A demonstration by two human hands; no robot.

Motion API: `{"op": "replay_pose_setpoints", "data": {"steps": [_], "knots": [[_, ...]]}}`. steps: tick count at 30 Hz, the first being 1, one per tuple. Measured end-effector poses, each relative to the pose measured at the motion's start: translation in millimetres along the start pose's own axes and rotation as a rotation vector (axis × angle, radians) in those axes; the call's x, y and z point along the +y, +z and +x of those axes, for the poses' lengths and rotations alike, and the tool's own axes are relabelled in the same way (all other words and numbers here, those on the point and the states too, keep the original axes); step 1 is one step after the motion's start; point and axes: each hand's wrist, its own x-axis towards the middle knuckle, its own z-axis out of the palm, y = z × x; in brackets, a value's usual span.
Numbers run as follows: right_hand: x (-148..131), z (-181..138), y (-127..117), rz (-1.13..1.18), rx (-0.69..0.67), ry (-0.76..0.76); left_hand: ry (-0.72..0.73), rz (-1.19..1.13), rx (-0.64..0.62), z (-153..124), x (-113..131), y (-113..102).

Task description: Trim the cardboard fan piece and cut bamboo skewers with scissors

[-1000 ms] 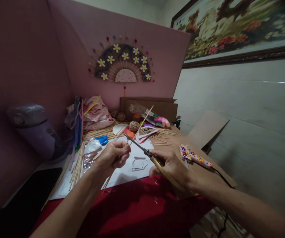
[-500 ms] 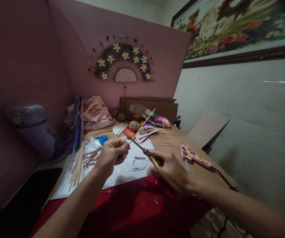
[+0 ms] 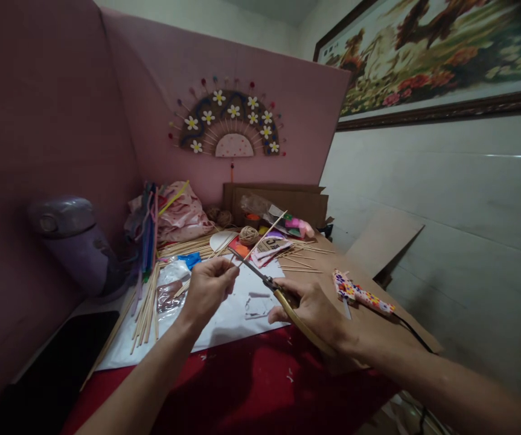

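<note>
My left hand (image 3: 212, 287) pinches the near end of a thin wooden stick (image 3: 265, 233), which slants up and away to the right. Wrapped round the yellow handles of a pair of scissors (image 3: 297, 315) is my right hand (image 3: 312, 309). The dark blades point up and left and meet the stick close to my left fingertips; I cannot tell how far apart they are. Both hands are above a white sheet (image 3: 224, 332), where some pale paper scraps (image 3: 257, 305) lie. More wooden sticks (image 3: 145, 314) are spread left of my left hand.
A flower-patterned glue gun (image 3: 360, 294) with a black cord lies to the right on brown board (image 3: 405, 332). Purple bottle (image 3: 76, 248) at left. Twine ball (image 3: 249, 235), packets and pipe cleaners (image 3: 150, 229) sit behind. A decorated fan (image 3: 234, 121) hangs on the pink panel.
The whole view has shifted slightly, so everything appears a little lower and to the right. My hands keep the same hold on the stick and scissors.
</note>
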Motion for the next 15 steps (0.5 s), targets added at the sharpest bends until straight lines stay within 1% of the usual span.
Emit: {"op": "replay_pose_setpoints", "data": {"steps": [2,4,6,8,9,10,12,14,15], "knots": [[2.3,0.0,-0.3,0.015,-0.025,-0.021,-0.192,-0.135,-0.100,1.8,4.2,-4.5],[3.2,0.1,-1.0,0.028,-0.038,-0.043,-0.329,-0.260,-0.218,3.2,6.9,-8.4],[2.6,0.5,-2.4,0.034,-0.047,-0.055,-0.428,-0.368,-0.332,4.1,7.3,-10.9],[1.8,1.8,-4.9,0.024,-0.056,-0.061,-0.485,-0.448,-0.391,5.0,5.9,-12.0],[2.0,2.9,-6.4,0.017,-0.060,-0.063,-0.484,-0.467,-0.387,5.7,4.9,-12.4],[2.8,4.2,-8.1,0.007,-0.064,-0.063,-0.464,-0.472,-0.353,6.6,3.9,-12.9],[6.8,7.8,-11.1,-0.025,-0.079,-0.036,-0.378,-0.446,-0.221,9.1,2.6,-14.3],[13.4,12.2,-12.4,-0.105,-0.076,0.062,-0.289,-0.400,-0.085,11.4,2.9,-16.2],[17.2,14.6,-12.0,-0.166,-0.065,0.128,-0.259,-0.381,-0.041,12.2,3.6,-17.0]]}}
